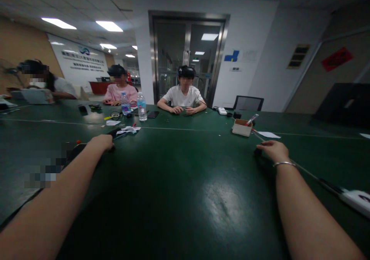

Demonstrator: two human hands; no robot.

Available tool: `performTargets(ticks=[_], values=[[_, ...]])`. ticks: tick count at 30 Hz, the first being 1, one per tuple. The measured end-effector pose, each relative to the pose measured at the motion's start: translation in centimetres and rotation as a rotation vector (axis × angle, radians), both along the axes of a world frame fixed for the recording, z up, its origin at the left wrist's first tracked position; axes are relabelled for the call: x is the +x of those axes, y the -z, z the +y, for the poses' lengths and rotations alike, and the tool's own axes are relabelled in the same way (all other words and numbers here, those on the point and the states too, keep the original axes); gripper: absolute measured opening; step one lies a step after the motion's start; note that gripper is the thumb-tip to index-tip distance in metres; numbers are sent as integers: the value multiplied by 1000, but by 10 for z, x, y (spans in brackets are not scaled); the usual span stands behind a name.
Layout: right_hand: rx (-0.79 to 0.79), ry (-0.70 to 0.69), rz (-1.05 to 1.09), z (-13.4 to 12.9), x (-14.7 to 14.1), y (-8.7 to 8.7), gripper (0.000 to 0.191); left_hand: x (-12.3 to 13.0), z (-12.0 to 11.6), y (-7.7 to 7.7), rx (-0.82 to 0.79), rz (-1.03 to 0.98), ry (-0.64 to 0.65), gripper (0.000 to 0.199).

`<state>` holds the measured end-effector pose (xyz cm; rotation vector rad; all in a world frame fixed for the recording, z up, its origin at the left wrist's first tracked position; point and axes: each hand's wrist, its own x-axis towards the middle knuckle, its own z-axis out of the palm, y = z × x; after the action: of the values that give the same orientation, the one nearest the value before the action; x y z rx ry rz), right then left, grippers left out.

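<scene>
Both my arms reach forward over the dark green table (pixel 185 175). My left hand (pixel 101 143) is closed at the left, over a dark object whose shape I cannot make out, near crumpled white paper (pixel 127 130). At the right my right hand (pixel 273 150), with a silver bangle at the wrist, has its fingers pinched on a small black object (pixel 258 151) at the tabletop. A thin cable runs beneath this hand towards a white device (pixel 357 201) at the right edge. Just beyond stands a small box (pixel 242 129) with pens in it.
Two water bottles (pixel 142 107) stand at the far left-centre, beside a dark phone (pixel 153 114). Three people with headgear sit across the table. A white power strip (pixel 222 111) lies at the far side, and white paper (pixel 268 135) is right of the box.
</scene>
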<state>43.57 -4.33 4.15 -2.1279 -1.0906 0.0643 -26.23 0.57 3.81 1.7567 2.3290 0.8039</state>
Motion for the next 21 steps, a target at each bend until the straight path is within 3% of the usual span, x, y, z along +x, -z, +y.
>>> performTargets(ticks=[1, 3, 5, 8, 10, 12, 14, 18, 21], values=[[8, 9, 8, 0, 1, 1, 16, 8, 1, 1, -123, 121, -17, 24], [21, 16, 41, 0, 3, 5, 16, 32, 3, -1, -214, 238, -7, 20], [37, -1, 117, 1, 5, 8, 16, 66, 6, -5, -193, 312, 77, 19], [57, -33, 294, 2, 5, 14, 23, 133, 10, -5, -127, 298, 304, 12], [50, -43, 388, 2, 4, 16, 29, 181, 11, 2, -64, 207, 481, 14], [25, -36, 424, 2, 4, 17, 31, 224, 9, 16, 21, -9, 693, 22], [-9, -9, 408, 1, 5, 17, 29, 256, 7, 31, 91, -200, 698, 30], [-13, 2, 373, -6, 9, 19, 27, 279, 4, 49, 171, -339, 629, 36], [-23, 66, 262, -14, 7, 6, 46, 275, 1, 49, 165, -421, 669, 33]])
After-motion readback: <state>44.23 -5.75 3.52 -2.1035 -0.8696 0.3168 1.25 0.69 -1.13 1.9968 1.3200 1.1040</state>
